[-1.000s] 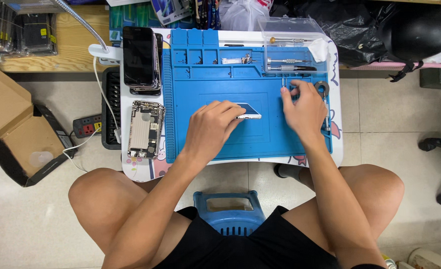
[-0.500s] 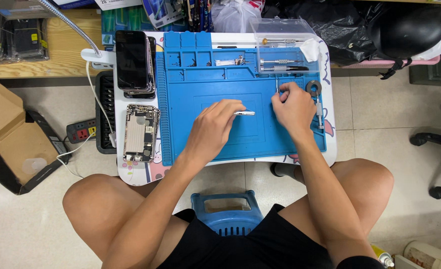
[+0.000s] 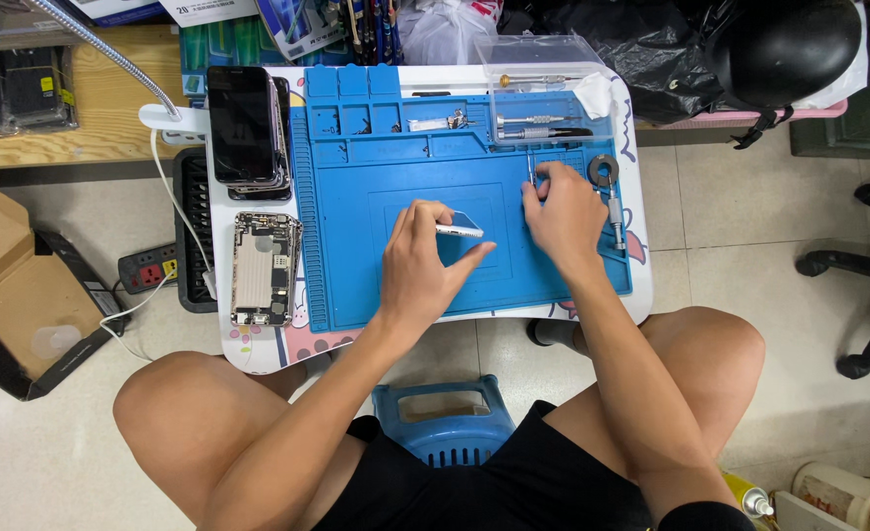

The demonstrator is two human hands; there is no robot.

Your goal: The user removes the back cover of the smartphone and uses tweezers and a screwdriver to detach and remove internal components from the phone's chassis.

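While the left hand [image 3: 425, 261] tips a slim phone [image 3: 459, 229] up on its long edge over the middle of the blue repair mat [image 3: 356, 285], fingers and thumb pinch it narrowly along the sides, so the hand is closed on it and only the pale upper edge shows. It looks light and stiff, a thin slab with smooth, likely slippery faces and probably a fragile glass front, so I'd say the side rails are the safe place to grip, as it is held here, not the flat faces.

Over to the right hand [image 3: 561, 211]: fingers bunched at the mat's upper right, on or just over a thin metal tool [image 3: 530, 167]; whether it actually has hold of it I cannot tell.

Just beside that hand lie a small roll of tape [image 3: 602, 170] and a slim screwdriver [image 3: 615, 218]. Above them, a clear plastic box [image 3: 538, 88] with more drivers.

Outward now: the mat covers a small white table [image 3: 641, 285]. At its left edge sits an opened phone chassis [image 3: 263, 270], insides up, with a stack of dark phones [image 3: 246, 128] above it. The mat looks rubbery, good grip for small parts.

Below, a blue plastic stool [image 3: 445, 418] between the knees, tiled floor, a power strip [image 3: 145, 267] and cardboard box [image 3: 12, 285] at left, a black helmet [image 3: 784, 44] top right.
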